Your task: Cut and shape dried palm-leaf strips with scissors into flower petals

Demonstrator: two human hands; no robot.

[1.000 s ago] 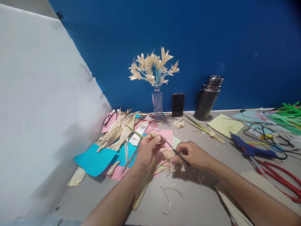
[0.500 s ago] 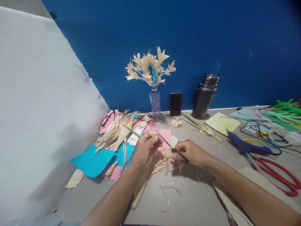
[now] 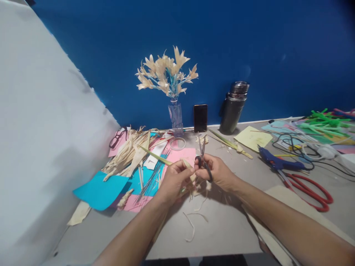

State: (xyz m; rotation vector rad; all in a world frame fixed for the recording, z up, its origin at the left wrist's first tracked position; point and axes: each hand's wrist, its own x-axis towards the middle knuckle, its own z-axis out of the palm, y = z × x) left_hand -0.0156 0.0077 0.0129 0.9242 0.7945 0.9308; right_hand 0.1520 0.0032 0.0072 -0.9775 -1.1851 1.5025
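My left hand (image 3: 177, 181) is closed on a pale green corn husk (image 3: 156, 156), whose narrow tip sticks out to the upper left. Small black-handled scissors (image 3: 203, 147) hang in my right hand (image 3: 215, 170), their blades pointing up and slightly apart. The fingertips of both hands meet over the table; what lies between them is mostly hidden. Thin husk shreds (image 3: 198, 190) lie just below the hands. To the left is a heap of dry corn husks (image 3: 133, 149) beside a bundle of thin wires (image 3: 152, 177).
Husk flowers (image 3: 166, 72) stand in a clear bottle (image 3: 175, 118) at the back, near a phone (image 3: 200, 118) and a dark flask (image 3: 234, 109). Blue paper (image 3: 101, 188) is at left. A blue glue gun (image 3: 280, 160) and red-handled scissors (image 3: 310, 190) lie right.
My right hand has moved left to meet my left hand, and the scissors have swung from pointing up-left to upright. The view has shifted slightly right.
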